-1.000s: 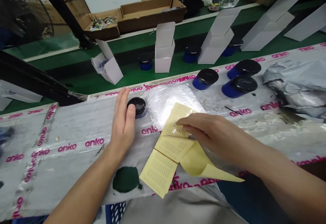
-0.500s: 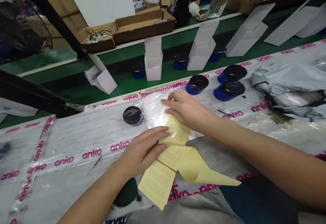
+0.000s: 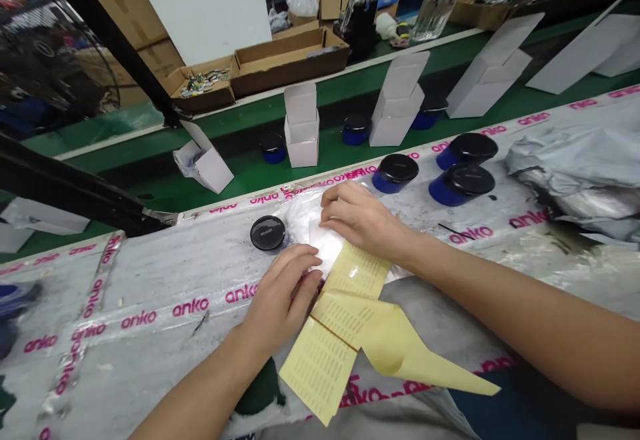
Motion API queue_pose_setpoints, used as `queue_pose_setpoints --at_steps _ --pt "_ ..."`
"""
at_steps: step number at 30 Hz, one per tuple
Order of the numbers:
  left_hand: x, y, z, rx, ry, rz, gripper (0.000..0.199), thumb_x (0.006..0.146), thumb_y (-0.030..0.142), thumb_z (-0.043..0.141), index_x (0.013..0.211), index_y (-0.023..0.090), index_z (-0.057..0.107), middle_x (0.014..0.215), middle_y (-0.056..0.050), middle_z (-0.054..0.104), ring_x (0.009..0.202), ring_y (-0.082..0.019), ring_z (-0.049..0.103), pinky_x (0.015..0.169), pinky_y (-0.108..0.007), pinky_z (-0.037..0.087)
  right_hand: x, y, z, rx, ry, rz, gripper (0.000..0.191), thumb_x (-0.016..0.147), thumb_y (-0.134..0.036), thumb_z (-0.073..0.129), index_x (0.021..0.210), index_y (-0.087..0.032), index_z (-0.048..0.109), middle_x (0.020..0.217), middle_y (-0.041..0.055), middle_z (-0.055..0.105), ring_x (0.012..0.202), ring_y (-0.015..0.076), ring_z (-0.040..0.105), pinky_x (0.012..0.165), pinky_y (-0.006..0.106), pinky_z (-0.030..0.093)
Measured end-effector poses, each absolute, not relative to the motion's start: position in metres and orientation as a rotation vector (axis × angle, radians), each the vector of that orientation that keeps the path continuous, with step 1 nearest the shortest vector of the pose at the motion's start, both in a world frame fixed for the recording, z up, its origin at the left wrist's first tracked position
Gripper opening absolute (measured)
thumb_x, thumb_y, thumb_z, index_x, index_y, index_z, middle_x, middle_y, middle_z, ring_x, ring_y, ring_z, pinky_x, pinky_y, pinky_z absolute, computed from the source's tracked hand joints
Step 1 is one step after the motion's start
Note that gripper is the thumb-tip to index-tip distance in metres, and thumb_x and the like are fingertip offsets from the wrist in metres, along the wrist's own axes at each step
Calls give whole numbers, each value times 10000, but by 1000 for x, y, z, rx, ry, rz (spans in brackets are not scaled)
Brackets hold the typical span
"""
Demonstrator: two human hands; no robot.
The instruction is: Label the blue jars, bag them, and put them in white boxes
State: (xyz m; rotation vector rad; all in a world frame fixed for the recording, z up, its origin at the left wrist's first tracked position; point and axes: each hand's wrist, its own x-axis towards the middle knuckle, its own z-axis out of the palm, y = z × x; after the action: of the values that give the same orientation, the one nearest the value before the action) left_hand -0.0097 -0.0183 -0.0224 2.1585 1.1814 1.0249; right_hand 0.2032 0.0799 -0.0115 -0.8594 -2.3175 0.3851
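Yellow printed sheets [image 3: 325, 353], one folded over, lie in front of me on the taped table surface. Beyond them is a white plastic bag or film [image 3: 305, 217]. My right hand [image 3: 357, 217] is over the white plastic at the sheets' top end, fingers bent together; whatever they pinch is too small to make out. My left hand [image 3: 287, 293] rests at the left edge of the sheets and plastic, thumb and fingers apart, holding nothing. A jar with a black lid [image 3: 269, 233] stands just beyond my left hand.
Blue jars with black lids [image 3: 395, 173] stand to the right. Behind, a green belt [image 3: 245, 177] carries open white boxes [image 3: 303, 137] and more jars. Cardboard trays [image 3: 293, 60] sit farther back. Grey plastic [image 3: 575, 167] lies at the right, a black metal post [image 3: 100, 33] at the left.
My left hand has slid left off the yellow sheets. The fingers of my right hand have drawn together and bent. The view has shifted slightly.
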Motion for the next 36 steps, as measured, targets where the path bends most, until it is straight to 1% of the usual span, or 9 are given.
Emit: queue_pose_setpoints --at_steps 5,8,13,17,21,23,27,32,36 --pt "-4 -14 -20 2147 1187 899 21 979 219 599 983 212 580 1173 -103 683 1157 -239 639 966 -412 537 202 73 8 -802 -1993 469 150 995 -218 504 867 -269 562 1037 80 715 1081 256 671 1008 508 494" --pt "-3 -13 -19 2181 1131 823 121 992 198 564 873 200 585 1118 -93 703 1163 -253 632 990 -436 514 204 69 29 -869 -1660 473 91 975 -303 576 896 -290 532 985 56 704 1017 258 703 998 511 511" --pt "-8 -22 -16 1963 1136 1153 215 1040 172 453 1178 238 604 1172 -87 682 1122 -201 651 942 -372 553 202 55 65 -833 -1463 1015 130 871 -250 713 828 -261 591 799 -4 660 658 165 644 645 355 544" --pt "-8 -26 -9 1749 1069 1413 368 997 258 598 1361 306 571 1317 -102 611 1161 -216 644 840 -330 607 181 35 55 -842 -1717 1435 121 837 -175 693 731 -227 665 827 9 640 777 168 639 666 307 517" --pt "-7 -23 -2 1614 1117 1498 83 920 200 712 972 264 712 1000 -22 686 921 -163 693 716 -285 612 166 26 29 -900 -1768 1269 147 857 -242 707 713 -232 684 911 33 588 896 194 604 754 331 499" --pt "-8 -23 1 1522 1112 1503 71 916 183 712 882 245 704 919 -6 694 847 -148 696 707 -292 610 166 26 22 -896 -1707 1199 137 864 -266 718 733 -239 687 925 37 599 914 201 606 803 349 500" --pt "-18 -24 11 1414 887 1460 109 888 230 755 821 220 670 957 -35 751 988 -206 715 880 -397 599 171 26 22 -785 -1437 1439 120 898 -300 706 809 -246 646 999 46 700 963 214 668 825 367 538" --pt "-42 -22 24 1109 898 1065 218 953 370 672 861 218 545 568 43 609 516 -111 557 532 -250 472 168 29 28 -765 -1353 1928 260 878 -409 746 818 -226 572 656 -33 618 571 129 573 541 262 456" --pt "-56 -11 27 1077 1222 952 282 893 413 717 861 206 527 601 53 586 510 -92 554 486 -204 469 159 44 21 -958 -1530 1892 222 827 -345 770 894 -219 600 713 -35 611 613 128 580 556 259 453"
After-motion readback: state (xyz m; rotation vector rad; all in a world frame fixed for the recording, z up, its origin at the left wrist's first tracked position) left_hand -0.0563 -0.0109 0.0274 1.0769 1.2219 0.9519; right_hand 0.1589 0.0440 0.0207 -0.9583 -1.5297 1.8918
